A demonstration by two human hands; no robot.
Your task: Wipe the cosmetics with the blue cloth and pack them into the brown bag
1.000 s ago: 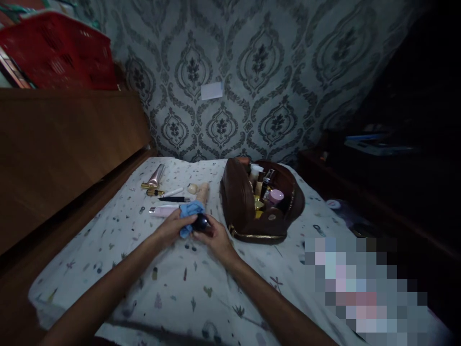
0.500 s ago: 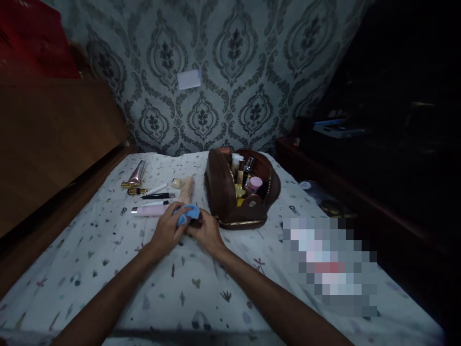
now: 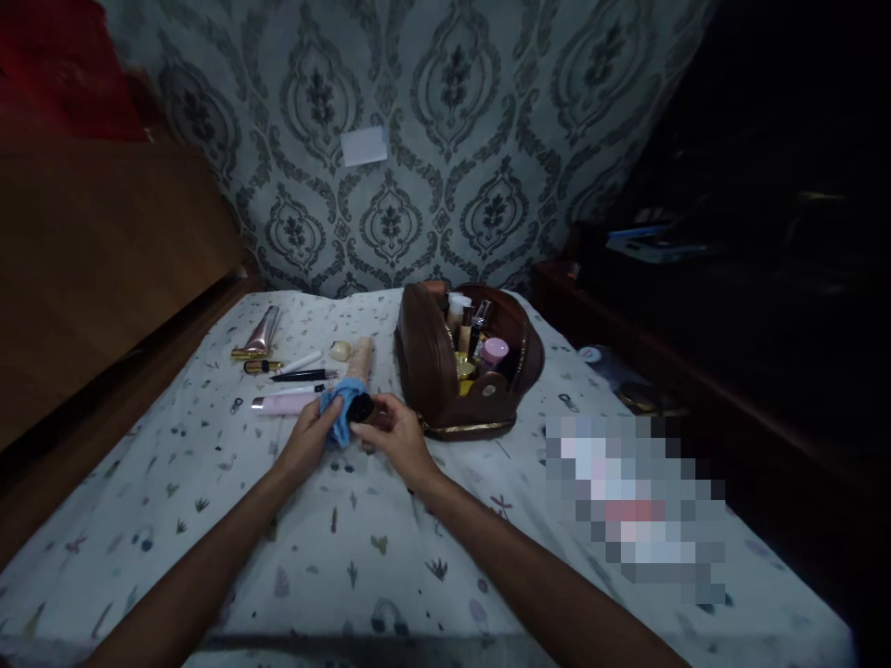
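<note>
My left hand (image 3: 311, 433) is closed on a crumpled blue cloth (image 3: 338, 422). Against the cloth is a small item with a round black end (image 3: 360, 408); its kind is hard to make out. The fingers of my right hand (image 3: 398, 434) pinch that item from the right. Just beyond my hands lie a beige tube (image 3: 360, 360) and a pale pink tube (image 3: 282, 404), partly covered by the cloth and hand. To the right stands an open brown makeup bag (image 3: 426, 371) holding several cosmetics, among them a pink-lidded jar (image 3: 495, 351).
On the patterned sheet (image 3: 306, 566), left of the bag, lie a black pen-like stick (image 3: 299, 376), a white stick (image 3: 302, 362), a gold-and-black tube (image 3: 262, 367), a rose squeeze tube (image 3: 264, 332) and a small cream-coloured item (image 3: 341, 351). A pixelated patch covers something at right.
My left hand has shifted slightly left and down with the cloth. The black end of the item now shows between my hands, where the cloth and fingers mostly hid it before.
</note>
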